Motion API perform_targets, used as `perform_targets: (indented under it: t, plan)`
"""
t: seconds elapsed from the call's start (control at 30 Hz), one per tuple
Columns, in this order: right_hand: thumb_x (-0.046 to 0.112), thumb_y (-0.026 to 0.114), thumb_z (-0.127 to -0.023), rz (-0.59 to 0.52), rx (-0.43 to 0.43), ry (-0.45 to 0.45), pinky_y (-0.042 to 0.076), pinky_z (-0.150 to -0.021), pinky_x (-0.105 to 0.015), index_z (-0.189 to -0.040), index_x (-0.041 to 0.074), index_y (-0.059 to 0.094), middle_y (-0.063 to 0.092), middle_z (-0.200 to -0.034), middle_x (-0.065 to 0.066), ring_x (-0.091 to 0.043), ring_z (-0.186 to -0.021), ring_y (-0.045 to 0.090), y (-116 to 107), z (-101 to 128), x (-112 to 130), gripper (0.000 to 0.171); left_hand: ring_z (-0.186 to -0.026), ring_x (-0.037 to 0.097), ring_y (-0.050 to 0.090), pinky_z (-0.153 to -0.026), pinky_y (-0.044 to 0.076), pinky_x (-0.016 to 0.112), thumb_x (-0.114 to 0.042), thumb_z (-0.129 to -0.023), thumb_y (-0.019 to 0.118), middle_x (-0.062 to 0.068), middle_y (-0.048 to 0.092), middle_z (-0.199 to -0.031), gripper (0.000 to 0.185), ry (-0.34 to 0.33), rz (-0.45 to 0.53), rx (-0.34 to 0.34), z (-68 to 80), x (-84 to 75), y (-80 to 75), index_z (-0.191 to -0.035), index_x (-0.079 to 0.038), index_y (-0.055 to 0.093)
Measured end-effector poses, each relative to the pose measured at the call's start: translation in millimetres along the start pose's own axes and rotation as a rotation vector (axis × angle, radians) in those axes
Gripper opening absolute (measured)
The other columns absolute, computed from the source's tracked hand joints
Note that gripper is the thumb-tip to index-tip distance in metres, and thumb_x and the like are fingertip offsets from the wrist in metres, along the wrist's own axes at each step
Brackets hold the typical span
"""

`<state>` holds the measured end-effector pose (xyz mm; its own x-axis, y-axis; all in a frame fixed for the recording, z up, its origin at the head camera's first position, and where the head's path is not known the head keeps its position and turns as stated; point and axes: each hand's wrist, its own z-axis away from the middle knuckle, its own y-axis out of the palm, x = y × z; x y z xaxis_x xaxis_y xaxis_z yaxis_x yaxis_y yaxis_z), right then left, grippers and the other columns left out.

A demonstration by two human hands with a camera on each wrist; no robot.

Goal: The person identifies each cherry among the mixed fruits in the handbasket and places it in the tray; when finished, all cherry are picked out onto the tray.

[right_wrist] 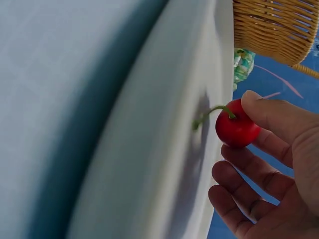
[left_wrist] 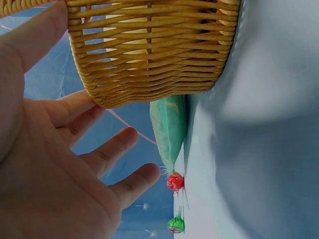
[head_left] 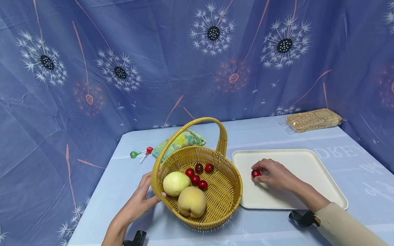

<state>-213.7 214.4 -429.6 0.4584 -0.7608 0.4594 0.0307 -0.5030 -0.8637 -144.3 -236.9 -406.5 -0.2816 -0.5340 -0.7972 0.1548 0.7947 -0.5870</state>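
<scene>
A woven basket (head_left: 220,195) with a tall handle stands at the middle of the table. Inside it are a pale yellow-green fruit (head_left: 176,183), a yellow peach-like fruit (head_left: 191,202) and several dark red cherries (head_left: 195,179). My left hand (head_left: 139,200) grips the basket's left rim with thumb and forefinger, the other fingers spread. Over the left part of a cream tray (head_left: 301,162), my right hand (head_left: 275,174) pinches one red cherry (right_wrist: 237,128) between thumb and fingertips. Its green stem (right_wrist: 212,110) points toward the tray surface.
Behind the basket lies a green and yellow packet (head_left: 187,138), with a green lollipop (head_left: 133,154) and a red lollipop (head_left: 149,150) beside it. A clear pack of yellowish food (head_left: 314,120) is at the back right. Blue patterned cloth (head_left: 168,65) hangs behind the table.
</scene>
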Motion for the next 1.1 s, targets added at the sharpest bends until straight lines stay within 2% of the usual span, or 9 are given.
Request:
perform_targets:
  t: [0.27,0.43,0.6,0.9,1.1]
  plan:
    - [0.023,0.077,-0.076,0.017,0.026,0.005,0.047,-0.078,-0.036,-0.107,0.014,0.068,0.064,-0.095,0.003,-0.015,-0.089,0.057,1.7,0.0,-2.1,0.034,-0.140,0.033,0.020,-0.105,0.023,0.069,-0.020,-0.086,0.069,0.011,0.026,-0.148,0.071,-0.008,0.007,0.001,0.4,-1.0,-0.3,-0.146,-0.013,0.032]
    - [0.020,0.076,-0.076,0.021,0.006,0.004,0.047,-0.079,-0.036,-0.107,0.014,0.068,0.065,-0.097,0.001,-0.015,-0.090,0.058,-1.2,-0.8,1.7,0.033,-0.140,0.033,0.019,-0.105,0.022,0.069,-0.020,-0.086,0.069,0.011,0.026,-0.148,0.072,-0.008,0.015,0.002,0.9,-1.7,-0.4,-0.147,-0.014,0.032]
    - [0.017,0.073,-0.079,0.020,-0.024,-0.041,0.047,-0.080,-0.038,-0.108,0.013,0.067,0.066,-0.102,-0.002,-0.019,-0.094,0.058,-10.1,-6.9,11.6,0.030,-0.140,0.033,0.019,-0.105,0.022,0.069,-0.020,-0.086,0.069,0.010,0.026,-0.148,0.073,-0.011,0.014,0.005,1.1,-1.1,-0.8,-0.147,-0.014,0.030]
    - [0.026,0.073,-0.081,-0.013,-0.006,-0.083,0.048,-0.083,-0.038,-0.111,0.020,0.066,0.063,-0.105,0.003,-0.016,-0.100,0.056,-30.9,-21.1,53.0,0.032,-0.140,0.033,0.019,-0.105,0.022,0.069,-0.021,-0.086,0.069,0.009,0.027,-0.147,0.073,-0.017,0.010,0.004,1.2,-0.9,-0.4,-0.148,-0.015,0.030]
    - [0.028,0.075,-0.079,-0.023,-0.002,-0.160,0.048,-0.081,-0.036,-0.112,0.020,0.066,0.062,-0.103,0.006,-0.014,-0.098,0.056,-41.5,-30.6,86.9,0.035,-0.139,0.034,0.020,-0.105,0.022,0.070,-0.020,-0.087,0.068,0.011,0.027,-0.147,0.072,0.007,0.000,0.002,0.6,0.3,-0.1,-0.147,-0.013,0.031]
